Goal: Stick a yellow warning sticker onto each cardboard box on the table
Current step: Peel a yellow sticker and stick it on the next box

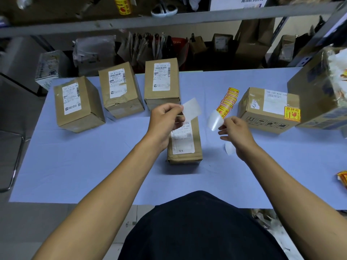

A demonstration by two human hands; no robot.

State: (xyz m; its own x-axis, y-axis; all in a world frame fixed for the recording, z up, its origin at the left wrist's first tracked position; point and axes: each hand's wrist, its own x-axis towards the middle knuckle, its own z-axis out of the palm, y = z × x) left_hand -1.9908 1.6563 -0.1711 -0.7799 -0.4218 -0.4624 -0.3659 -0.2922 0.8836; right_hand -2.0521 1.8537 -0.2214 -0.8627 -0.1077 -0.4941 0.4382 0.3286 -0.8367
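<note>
My left hand (165, 119) pinches a whitish rectangular piece (192, 107), apparently a sticker seen from its back. My right hand (233, 132) grips a strip of yellow warning stickers (227, 102) by its bare white backing end. Both hands hover over a cardboard box (185, 145) lying in the table's middle. Three more boxes stand at the back: left (78, 104), middle (120, 89), right (161, 81). At the right, a box (268, 107) carries a yellow sticker (292, 113) on its top.
The table has a pale blue cover (93, 156). A large open carton (323, 87) sits at the right edge. A scrap of white backing (229, 148) lies under my right hand. More yellow stickers (342, 178) lie at the right edge. Cluttered shelves stand behind.
</note>
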